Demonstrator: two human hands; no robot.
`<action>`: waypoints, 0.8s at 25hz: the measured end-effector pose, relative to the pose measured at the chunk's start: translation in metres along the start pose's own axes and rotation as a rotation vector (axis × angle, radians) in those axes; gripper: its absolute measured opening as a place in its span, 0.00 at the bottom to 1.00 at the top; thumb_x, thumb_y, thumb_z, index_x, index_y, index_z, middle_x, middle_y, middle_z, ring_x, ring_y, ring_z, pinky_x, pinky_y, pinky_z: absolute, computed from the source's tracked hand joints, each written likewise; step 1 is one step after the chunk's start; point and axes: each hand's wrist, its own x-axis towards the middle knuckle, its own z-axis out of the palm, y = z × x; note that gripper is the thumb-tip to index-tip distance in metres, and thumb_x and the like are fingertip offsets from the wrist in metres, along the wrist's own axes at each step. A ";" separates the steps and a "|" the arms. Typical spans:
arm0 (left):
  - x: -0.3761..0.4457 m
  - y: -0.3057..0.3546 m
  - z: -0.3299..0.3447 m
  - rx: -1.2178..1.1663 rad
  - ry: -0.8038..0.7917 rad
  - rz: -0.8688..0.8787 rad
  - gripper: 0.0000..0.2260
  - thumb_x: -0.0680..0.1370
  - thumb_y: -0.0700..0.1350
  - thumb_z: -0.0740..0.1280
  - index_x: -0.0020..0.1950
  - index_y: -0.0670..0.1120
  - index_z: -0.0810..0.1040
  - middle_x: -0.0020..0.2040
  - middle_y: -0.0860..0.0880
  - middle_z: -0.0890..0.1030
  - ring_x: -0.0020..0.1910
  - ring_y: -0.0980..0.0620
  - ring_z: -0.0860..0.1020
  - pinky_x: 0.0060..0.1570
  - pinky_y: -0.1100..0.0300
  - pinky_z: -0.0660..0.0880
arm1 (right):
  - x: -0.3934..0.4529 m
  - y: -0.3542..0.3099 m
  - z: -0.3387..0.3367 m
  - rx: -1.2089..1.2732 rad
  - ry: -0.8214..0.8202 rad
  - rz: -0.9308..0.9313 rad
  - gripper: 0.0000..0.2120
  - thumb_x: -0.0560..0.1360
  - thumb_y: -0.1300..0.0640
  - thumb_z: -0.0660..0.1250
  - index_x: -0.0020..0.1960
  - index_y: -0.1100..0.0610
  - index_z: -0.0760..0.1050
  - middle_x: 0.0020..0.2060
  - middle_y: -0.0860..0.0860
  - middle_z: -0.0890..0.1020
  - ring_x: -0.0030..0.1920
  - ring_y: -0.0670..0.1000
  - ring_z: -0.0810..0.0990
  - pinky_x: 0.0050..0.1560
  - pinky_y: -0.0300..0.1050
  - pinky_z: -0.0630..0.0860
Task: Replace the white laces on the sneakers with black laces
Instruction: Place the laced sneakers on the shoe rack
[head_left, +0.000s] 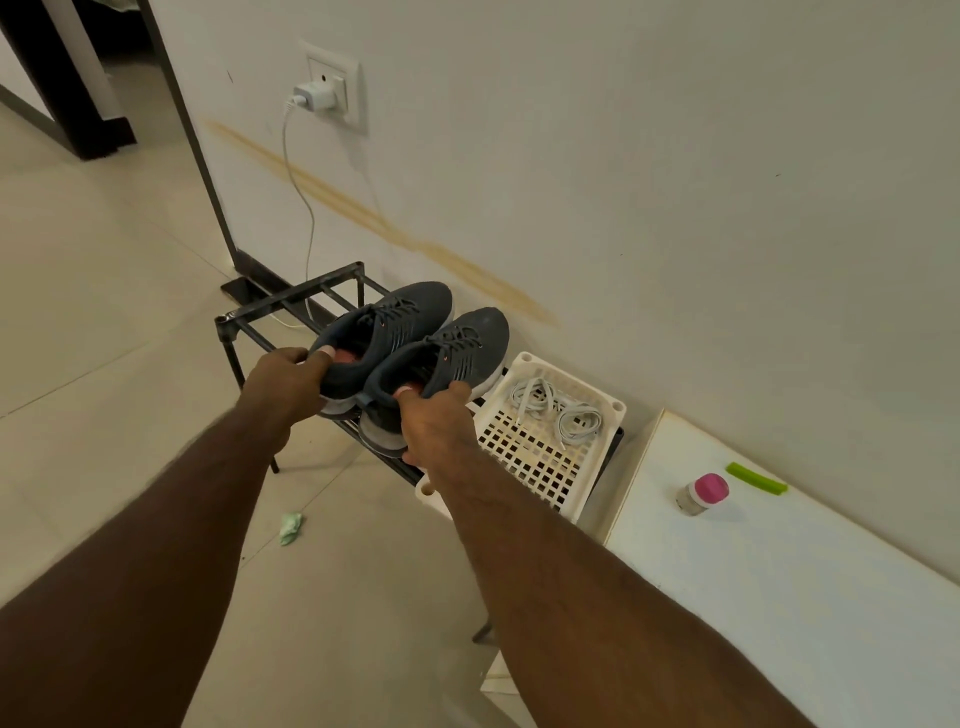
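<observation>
Both forearms filling the bottom of the frame, reaching to mid-frame. Sitting there on the black rack (291, 299): two dark sneakers (410, 338), already wearing dark laces (452, 340), so looks pretty much done. Left hand (283, 384) curled round the heel of the left shoe, right hand (434, 423) pinching the heel of the right one. Just right of the shoes, white basket (605, 402) with the old white laces (558, 413) dumped inside. Probably only parking the pair on the rack left.
</observation>
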 end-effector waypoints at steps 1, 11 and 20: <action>0.000 0.000 0.001 0.027 -0.003 0.005 0.13 0.83 0.53 0.62 0.58 0.44 0.75 0.54 0.41 0.79 0.54 0.42 0.79 0.57 0.43 0.79 | -0.002 -0.002 -0.001 -0.012 -0.007 -0.002 0.26 0.78 0.47 0.66 0.70 0.51 0.58 0.59 0.58 0.75 0.58 0.61 0.78 0.58 0.63 0.79; -0.055 0.016 0.033 0.765 0.256 0.547 0.30 0.83 0.56 0.57 0.80 0.46 0.53 0.81 0.44 0.54 0.80 0.41 0.51 0.76 0.40 0.52 | -0.043 0.003 -0.041 -0.821 0.078 -0.399 0.37 0.75 0.51 0.69 0.77 0.59 0.55 0.73 0.58 0.65 0.71 0.61 0.66 0.67 0.59 0.71; -0.141 0.041 0.167 0.961 -0.066 0.811 0.29 0.84 0.53 0.51 0.82 0.46 0.43 0.82 0.47 0.46 0.80 0.45 0.41 0.78 0.43 0.41 | -0.067 0.046 -0.163 -1.064 0.325 -0.426 0.36 0.81 0.47 0.62 0.81 0.59 0.49 0.80 0.59 0.54 0.80 0.61 0.51 0.76 0.60 0.59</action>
